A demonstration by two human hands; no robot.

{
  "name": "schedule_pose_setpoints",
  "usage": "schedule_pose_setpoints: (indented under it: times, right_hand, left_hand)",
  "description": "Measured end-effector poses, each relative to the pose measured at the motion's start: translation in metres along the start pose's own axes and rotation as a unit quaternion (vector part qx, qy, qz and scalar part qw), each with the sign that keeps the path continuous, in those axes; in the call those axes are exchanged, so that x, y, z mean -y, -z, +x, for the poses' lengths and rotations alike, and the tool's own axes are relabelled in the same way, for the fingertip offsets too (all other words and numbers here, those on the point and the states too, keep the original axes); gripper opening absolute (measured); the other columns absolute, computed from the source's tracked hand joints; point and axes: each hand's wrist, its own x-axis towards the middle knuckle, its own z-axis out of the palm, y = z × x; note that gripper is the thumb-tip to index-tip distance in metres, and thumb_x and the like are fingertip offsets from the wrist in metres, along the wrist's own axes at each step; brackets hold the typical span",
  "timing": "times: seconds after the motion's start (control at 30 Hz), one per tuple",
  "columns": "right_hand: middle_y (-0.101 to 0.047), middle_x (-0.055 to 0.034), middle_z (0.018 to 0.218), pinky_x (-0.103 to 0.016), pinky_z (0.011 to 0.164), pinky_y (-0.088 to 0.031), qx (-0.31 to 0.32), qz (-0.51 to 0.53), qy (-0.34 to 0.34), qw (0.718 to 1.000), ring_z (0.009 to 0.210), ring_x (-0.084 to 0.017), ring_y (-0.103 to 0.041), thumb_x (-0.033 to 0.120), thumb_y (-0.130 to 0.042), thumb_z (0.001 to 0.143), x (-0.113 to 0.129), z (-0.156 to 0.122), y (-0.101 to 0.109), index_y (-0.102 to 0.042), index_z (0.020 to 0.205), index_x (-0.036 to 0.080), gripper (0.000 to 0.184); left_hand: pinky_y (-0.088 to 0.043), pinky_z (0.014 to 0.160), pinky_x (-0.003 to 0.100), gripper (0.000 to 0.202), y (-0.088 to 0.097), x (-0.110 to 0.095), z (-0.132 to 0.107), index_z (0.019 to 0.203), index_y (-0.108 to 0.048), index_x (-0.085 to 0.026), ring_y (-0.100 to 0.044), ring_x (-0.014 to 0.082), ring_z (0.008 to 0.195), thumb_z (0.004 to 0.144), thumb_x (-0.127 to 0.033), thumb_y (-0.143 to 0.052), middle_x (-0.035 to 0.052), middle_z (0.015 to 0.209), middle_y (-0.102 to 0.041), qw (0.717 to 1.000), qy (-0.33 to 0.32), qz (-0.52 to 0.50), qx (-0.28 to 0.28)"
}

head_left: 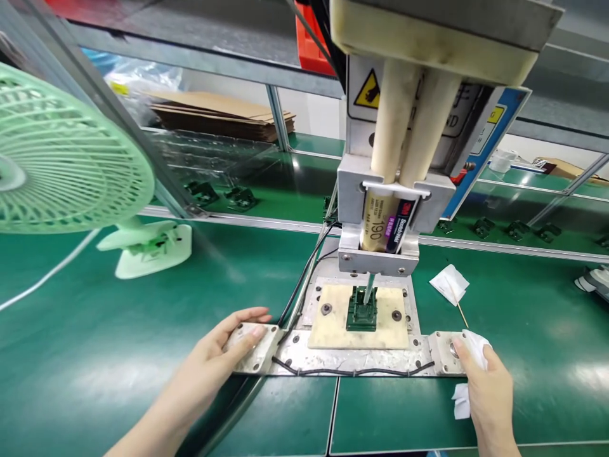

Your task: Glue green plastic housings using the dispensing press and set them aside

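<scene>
My left hand (216, 355) is closed round the left metal button block (271, 339), thumb on top and fingers along its far side. My right hand (490, 387) holds a crumpled white wipe (477, 348), with its thumb on the round button of the right block (442, 355). Between the hands, a dark green plastic part (362, 317) sits in the cream fixture plate (328, 333). A thin nozzle (369, 287) points down into the part from the adhesive cartridge (387, 222) clamped in the dispensing press (349, 190).
A pale green fan (152, 251) stands at the left. Right of the press lie a white paper square (447, 284) and a thin wooden stick (461, 311). Black cables (304, 273) run along the press's left side. Several dark parts (240, 198) rest behind the rail.
</scene>
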Motion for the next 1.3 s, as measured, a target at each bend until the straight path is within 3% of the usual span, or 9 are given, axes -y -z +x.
schedule_pose_setpoints:
  times: [0.17,0.43,1.3]
  right_hand:
    - [-0.05,0.0024,0.061,-0.026,0.053,-0.04,-0.018,-0.023,0.021,0.999,0.061,-0.018,-0.046,0.075,-0.069,0.058,-0.002,-0.002,-0.002,-0.056,0.066,0.021,0.056]
    - [-0.05,0.0011,0.06,-0.026,0.051,-0.04,-0.01,-0.027,0.05,0.998,0.059,-0.019,-0.047,0.077,-0.07,0.061,-0.008,0.003,-0.001,-0.053,0.065,0.021,0.058]
    - [-0.051,0.0004,0.059,-0.025,0.046,-0.039,-0.008,-0.004,0.077,0.997,0.056,-0.018,-0.047,0.076,-0.072,0.063,-0.017,0.007,0.0,-0.055,0.065,0.02,0.06]
  left_hand:
    - [-0.047,0.058,0.019,0.071,0.004,0.018,0.009,0.11,-0.059,-0.02,-0.058,0.0136,0.07,0.058,-0.063,-0.082,0.0037,0.098,-0.068,0.996,0.018,-0.085,0.013]
    - [-0.043,0.056,0.02,0.066,0.001,0.013,0.006,0.108,-0.058,-0.02,-0.055,0.014,0.065,0.063,-0.064,-0.079,0.0013,0.085,-0.068,0.996,0.011,-0.081,0.021]
    - [-0.04,0.054,0.022,0.068,0.0,0.009,0.004,0.106,-0.059,-0.019,-0.055,0.0154,0.06,0.061,-0.066,-0.078,0.0016,0.081,-0.067,0.998,0.011,-0.066,0.013]
